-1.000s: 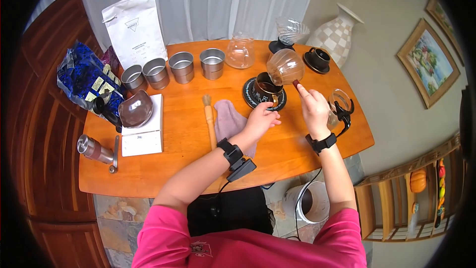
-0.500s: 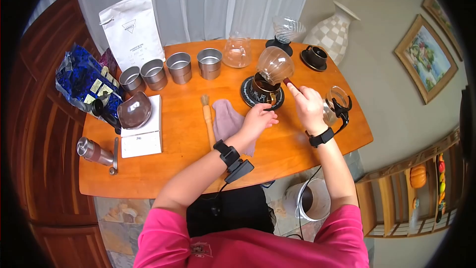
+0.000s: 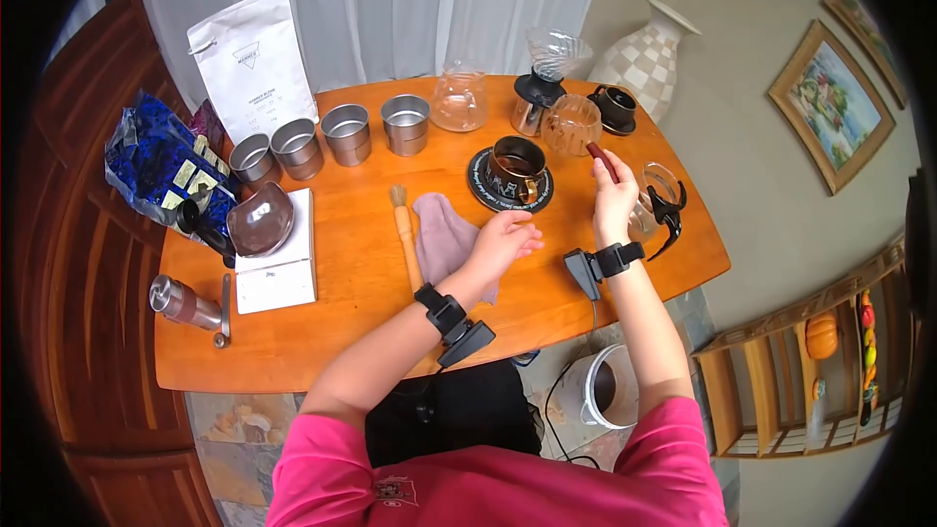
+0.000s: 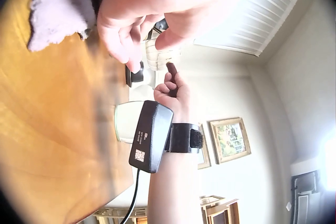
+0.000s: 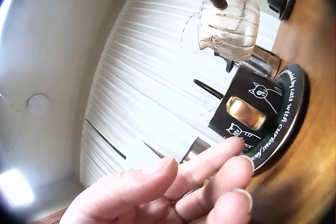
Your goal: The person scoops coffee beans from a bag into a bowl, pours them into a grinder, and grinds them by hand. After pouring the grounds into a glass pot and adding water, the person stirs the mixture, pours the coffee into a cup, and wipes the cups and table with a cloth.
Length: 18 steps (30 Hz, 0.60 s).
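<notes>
- Left forearm slants inward from the lower left, its elbow bent.
- Left hand sits in front of the body, fingers loosely bent, thumb apart from them.
- Right forearm extends forward.
- Right hand, apart from the left and farther forward, has its fingers curled in a grip.

pink short-sleeved shirt; black wrist straps; boxy cameras, black cables.
</notes>
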Motion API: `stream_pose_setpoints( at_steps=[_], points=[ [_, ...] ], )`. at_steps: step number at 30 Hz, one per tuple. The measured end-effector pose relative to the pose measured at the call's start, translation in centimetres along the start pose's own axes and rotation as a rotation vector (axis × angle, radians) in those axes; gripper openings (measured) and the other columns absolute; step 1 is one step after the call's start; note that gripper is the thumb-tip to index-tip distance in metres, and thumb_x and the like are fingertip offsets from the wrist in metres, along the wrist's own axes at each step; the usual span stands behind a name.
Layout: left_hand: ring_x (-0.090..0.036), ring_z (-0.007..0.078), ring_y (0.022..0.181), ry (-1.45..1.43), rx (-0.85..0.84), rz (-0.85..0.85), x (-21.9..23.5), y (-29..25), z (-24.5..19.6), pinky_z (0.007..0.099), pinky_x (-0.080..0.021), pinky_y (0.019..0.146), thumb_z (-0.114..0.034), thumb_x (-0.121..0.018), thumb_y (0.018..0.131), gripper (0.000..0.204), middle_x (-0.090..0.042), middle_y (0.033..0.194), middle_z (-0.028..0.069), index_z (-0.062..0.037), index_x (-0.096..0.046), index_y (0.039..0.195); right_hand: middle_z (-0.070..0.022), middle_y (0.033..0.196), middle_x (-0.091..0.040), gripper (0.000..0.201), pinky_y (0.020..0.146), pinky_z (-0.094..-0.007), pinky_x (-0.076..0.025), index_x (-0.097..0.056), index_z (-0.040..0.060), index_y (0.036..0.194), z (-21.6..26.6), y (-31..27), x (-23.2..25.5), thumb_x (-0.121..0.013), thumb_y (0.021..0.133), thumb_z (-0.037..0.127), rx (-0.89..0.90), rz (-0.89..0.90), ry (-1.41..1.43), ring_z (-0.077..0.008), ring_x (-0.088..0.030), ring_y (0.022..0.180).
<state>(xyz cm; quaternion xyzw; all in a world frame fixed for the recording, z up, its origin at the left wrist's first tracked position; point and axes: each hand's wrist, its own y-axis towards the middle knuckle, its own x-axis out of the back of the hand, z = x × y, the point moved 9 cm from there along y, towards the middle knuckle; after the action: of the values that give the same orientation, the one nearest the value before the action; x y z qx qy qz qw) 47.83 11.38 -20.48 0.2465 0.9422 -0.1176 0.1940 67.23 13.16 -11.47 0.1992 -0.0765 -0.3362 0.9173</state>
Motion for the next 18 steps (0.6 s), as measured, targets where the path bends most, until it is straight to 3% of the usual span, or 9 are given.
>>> stream_pose_setpoints(
  at_steps=[4,7,10,13,18],
  points=[
    [-0.06,0.0176,0.089,-0.001,0.013,0.01,0.0,-0.4,0.0,0.0257,-0.048,0.077,-0.015,-0.052,0.089,0.038,-0.058,0.101,0.0126,0.0027,-0.042,0.121,-0.008,0.097,-0.062,0.024,0.078,-0.0235,-0.045,-0.058,-0.0044,0.106,-0.9,-0.1,0.4,-0.059,0.084,0.004,-0.037,-0.036,0.014,-0.0122,-0.057,0.085],
    [-0.06,0.0176,0.09,-0.009,0.01,0.018,0.1,-0.5,0.0,0.0259,-0.048,0.077,-0.015,-0.052,0.089,0.037,-0.058,0.101,0.0125,0.0021,-0.043,0.12,-0.0029,0.088,-0.061,0.023,0.063,-0.0187,-0.041,-0.059,-0.0016,0.108,-1.3,0.1,0.8,-0.059,0.085,0.006,0.011,-0.058,0.005,-0.0071,-0.053,0.073],
    [-0.06,0.0179,0.09,-0.017,0.015,0.018,0.1,-0.7,0.1,0.0261,-0.048,0.077,-0.015,-0.052,0.089,0.034,-0.058,0.101,0.0124,0.0014,-0.044,0.118,-0.0013,0.083,-0.06,0.022,0.056,-0.0173,-0.038,-0.06,-0.0011,0.106,-1.7,0.1,1.0,-0.059,0.085,0.007,0.066,-0.073,-0.002,-0.0052,-0.051,0.067],
    [-0.06,0.0182,0.09,-0.025,0.022,0.018,0.2,-0.8,0.2,0.0262,-0.048,0.077,-0.015,-0.052,0.089,0.031,-0.058,0.102,0.0124,0.0006,-0.046,0.116,-0.0083,0.096,-0.062,0.023,0.079,-0.0245,-0.045,-0.058,-0.0045,0.106,-2.4,-0.6,1.2,-0.059,0.084,0.004,-0.069,-0.036,-0.039,-0.0131,-0.057,0.086],
    [-0.06,0.0183,0.09,-0.025,0.04,0.025,0.2,-1.2,0.3,0.0265,-0.048,0.077,-0.015,-0.052,0.089,0.03,-0.058,0.102,0.0125,0.0001,-0.047,0.115,-0.0072,0.095,-0.062,0.022,0.078,-0.0238,-0.045,-0.058,-0.005,0.105,-3.8,-1.6,1.0,-0.059,0.085,0.005,-0.16,-0.035,0.007,-0.0121,-0.057,0.084]
  ],
)
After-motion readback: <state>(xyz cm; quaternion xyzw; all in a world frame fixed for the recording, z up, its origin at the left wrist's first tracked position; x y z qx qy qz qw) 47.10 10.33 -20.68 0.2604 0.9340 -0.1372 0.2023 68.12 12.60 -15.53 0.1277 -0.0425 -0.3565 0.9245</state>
